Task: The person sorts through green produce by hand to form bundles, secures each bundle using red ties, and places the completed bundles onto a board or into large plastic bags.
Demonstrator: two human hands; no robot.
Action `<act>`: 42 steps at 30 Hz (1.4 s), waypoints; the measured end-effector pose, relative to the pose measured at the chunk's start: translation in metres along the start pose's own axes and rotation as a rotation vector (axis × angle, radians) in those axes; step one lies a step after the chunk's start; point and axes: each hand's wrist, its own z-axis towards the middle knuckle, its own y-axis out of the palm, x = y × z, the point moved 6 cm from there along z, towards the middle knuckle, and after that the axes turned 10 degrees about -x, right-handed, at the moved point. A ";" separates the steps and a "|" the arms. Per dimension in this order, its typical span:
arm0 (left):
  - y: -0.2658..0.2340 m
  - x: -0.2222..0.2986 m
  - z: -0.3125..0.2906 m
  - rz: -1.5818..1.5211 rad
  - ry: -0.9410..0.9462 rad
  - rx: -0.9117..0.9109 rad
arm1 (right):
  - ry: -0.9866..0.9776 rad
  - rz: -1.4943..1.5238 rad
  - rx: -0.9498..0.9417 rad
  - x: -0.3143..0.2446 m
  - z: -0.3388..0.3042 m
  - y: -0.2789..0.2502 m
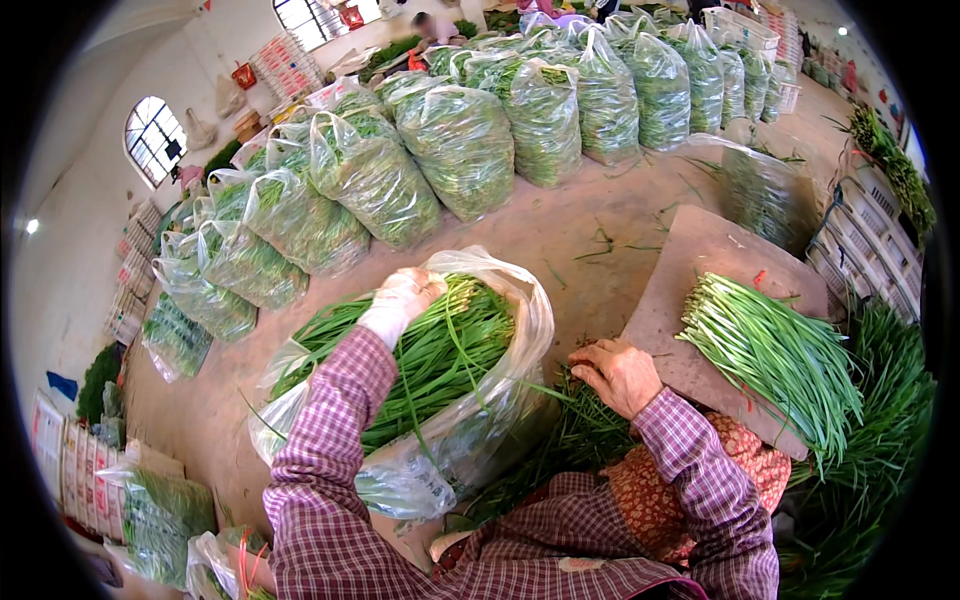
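Observation:
In front of me a clear plastic bag [540, 320] stands with its mouth spread, filled with long garlic chives [455, 345]. My left hand [408, 298], with a white covering over its back and wrist, is closed at the far side of the bag's mouth, on top of the chives. What its fingers grip is hidden. To the right of the bag my right hand [625, 378] is bare, its fingers bent in toward the thumb above loose green leaves [585, 425]. I cannot make out what is between them. A bundle of garlic chives [775, 350] lies on a flat board [690, 265] at my right.
Rows of filled clear bags [455, 150] curve across the floor ahead. White plastic crates [870, 230] stand at the right, with a heap of chives [885, 400] nearer me. Another filled bag [165, 520] sits at the lower left. A person [435, 30] is at the far back.

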 end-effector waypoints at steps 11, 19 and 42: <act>0.028 0.030 0.017 -0.178 0.248 -0.145 | 0.042 -0.037 0.020 0.030 -0.018 0.023; 0.027 0.007 0.014 -0.123 0.271 -0.352 | 0.159 0.005 -0.150 0.027 -0.011 0.031; -0.004 -0.041 -0.030 -0.785 0.219 0.054 | -0.039 0.045 -0.067 -0.001 0.014 0.018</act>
